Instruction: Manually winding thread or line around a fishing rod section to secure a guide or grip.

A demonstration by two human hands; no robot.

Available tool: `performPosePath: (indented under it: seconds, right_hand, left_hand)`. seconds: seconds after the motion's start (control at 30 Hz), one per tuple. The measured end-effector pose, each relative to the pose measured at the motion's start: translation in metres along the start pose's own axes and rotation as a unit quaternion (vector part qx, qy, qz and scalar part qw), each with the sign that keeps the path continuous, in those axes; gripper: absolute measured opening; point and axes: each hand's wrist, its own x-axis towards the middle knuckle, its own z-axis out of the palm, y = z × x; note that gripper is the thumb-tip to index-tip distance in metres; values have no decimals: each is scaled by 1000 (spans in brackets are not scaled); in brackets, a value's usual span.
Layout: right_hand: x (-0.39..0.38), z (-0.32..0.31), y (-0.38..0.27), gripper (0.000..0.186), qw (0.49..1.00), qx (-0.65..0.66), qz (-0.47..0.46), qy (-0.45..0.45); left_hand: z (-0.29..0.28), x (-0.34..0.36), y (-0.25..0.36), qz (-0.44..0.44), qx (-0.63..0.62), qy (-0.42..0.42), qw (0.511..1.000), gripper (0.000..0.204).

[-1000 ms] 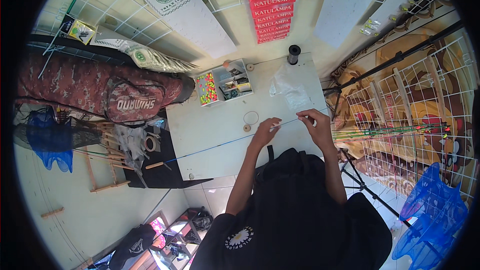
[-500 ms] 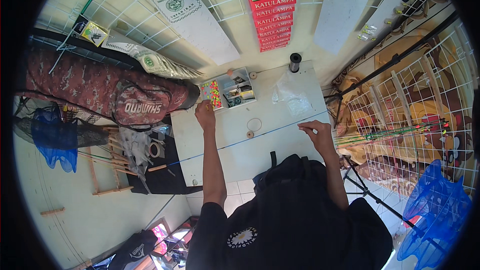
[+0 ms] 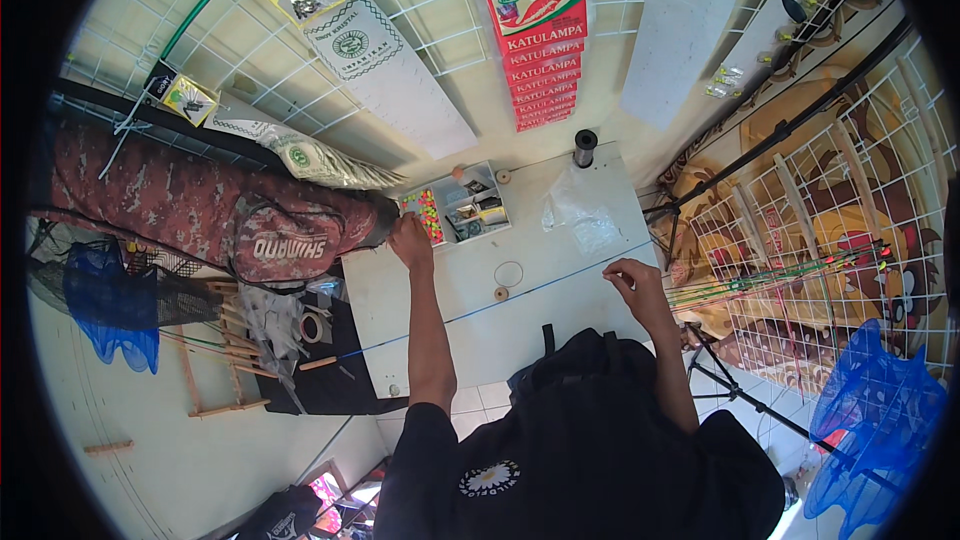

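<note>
My left hand (image 3: 408, 238) is at the left end of the divided box (image 3: 477, 235), by its compartment of small bright pink, yellow and green pieces (image 3: 429, 208). Its fingers are closed, and what they hold is hidden. My right hand (image 3: 637, 290) is pinched just below the right part of a thin blue line or rod (image 3: 472, 311); anything in its fingertips is too small to make out. The line slants across the white table (image 3: 545, 330), past a small round wooden spool (image 3: 501, 294) and a thin loop (image 3: 508, 272). A wooden handle (image 3: 318, 363) is at its left end.
A camouflage bag (image 3: 170, 190) lies left of the table. A black cylinder (image 3: 585, 148) and clear bags (image 3: 580, 210) are at the back right. Wire grids with packets (image 3: 535, 20) hang behind. Blue nets (image 3: 870, 430) and a rack of thin rods (image 3: 800, 265) are on the right.
My left hand has moved left and away from me, from beside my right hand to the box. My right hand stays near the blue line. The view has tilted slightly upward.
</note>
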Motion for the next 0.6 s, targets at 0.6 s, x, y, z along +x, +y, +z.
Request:
performPosePath:
  seconds: [0.6]
  right_hand:
    - [12,19,-6,18,998,32,44,-44]
  left_hand:
    - [21,17,-13,-19,-176,-13,984,17]
